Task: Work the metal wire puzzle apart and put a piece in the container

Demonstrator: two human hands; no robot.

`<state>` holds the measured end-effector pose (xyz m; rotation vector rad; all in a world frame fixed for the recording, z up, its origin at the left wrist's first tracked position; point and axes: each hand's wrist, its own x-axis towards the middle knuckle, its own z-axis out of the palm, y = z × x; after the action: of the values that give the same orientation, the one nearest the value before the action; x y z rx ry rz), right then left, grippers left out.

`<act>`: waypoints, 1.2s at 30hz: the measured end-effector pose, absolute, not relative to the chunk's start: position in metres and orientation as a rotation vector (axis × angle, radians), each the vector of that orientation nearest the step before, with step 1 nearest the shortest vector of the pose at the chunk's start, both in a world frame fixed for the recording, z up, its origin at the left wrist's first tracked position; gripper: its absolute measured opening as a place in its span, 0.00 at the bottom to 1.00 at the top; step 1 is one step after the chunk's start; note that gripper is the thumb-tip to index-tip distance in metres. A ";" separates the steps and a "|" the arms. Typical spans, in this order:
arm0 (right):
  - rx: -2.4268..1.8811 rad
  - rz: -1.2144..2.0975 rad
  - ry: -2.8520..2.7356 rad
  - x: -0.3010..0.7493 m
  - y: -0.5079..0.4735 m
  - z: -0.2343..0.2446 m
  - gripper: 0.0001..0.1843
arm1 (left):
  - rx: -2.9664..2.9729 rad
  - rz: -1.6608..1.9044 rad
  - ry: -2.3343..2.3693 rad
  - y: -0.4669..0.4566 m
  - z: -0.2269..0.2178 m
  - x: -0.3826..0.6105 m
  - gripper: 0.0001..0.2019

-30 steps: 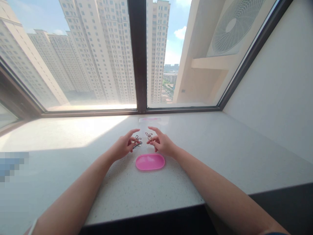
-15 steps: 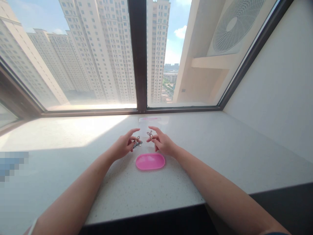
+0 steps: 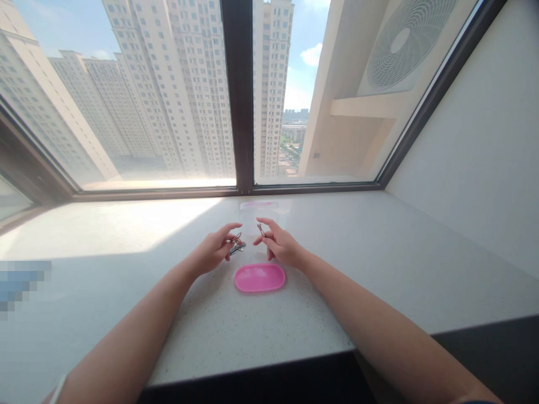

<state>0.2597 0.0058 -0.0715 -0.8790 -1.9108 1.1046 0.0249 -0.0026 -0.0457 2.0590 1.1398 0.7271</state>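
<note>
My left hand [image 3: 214, 247] is closed on a small bunch of metal pieces [image 3: 237, 244], some of them bronze loops and one dark and narrow like a hair clip. Its index finger points to the right above them. Between the thumb and fingers of my right hand [image 3: 280, 242] is a small bronze looped wire piece [image 3: 261, 230] with ear-like loops, now seen nearly edge-on. Its exact kind I cannot make out. Just below both hands, a shallow pink oval tray [image 3: 260, 278] lies flat on the white sill.
Behind the hands stands a clear plastic box [image 3: 259, 206] with a pink patch, close to the window frame [image 3: 242, 112]. A blurred blue patch [image 3: 19, 283] is at the far left. The white sill [image 3: 252, 331] ends at a dark front edge.
The looped wire piece in my right hand has turned from facing the camera to nearly edge-on. My left hand has hardly moved, and the tray stays put.
</note>
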 end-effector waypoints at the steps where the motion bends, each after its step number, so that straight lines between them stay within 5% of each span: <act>1: -0.879 1.110 -1.908 0.260 0.006 -0.072 0.28 | 2.053 0.730 1.137 -0.002 -0.046 0.025 0.20; 24: -0.880 1.144 -1.906 0.259 0.006 -0.070 0.22 | 2.054 0.720 1.143 -0.001 -0.048 0.025 0.09; 36: -0.871 1.141 -1.903 0.259 0.006 -0.072 0.21 | 1.986 0.836 1.300 0.002 -0.046 0.023 0.13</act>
<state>0.2594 0.0055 -0.0718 -0.8714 -1.9033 1.1414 0.0229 0.0015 -0.0462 1.9863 1.3001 0.8362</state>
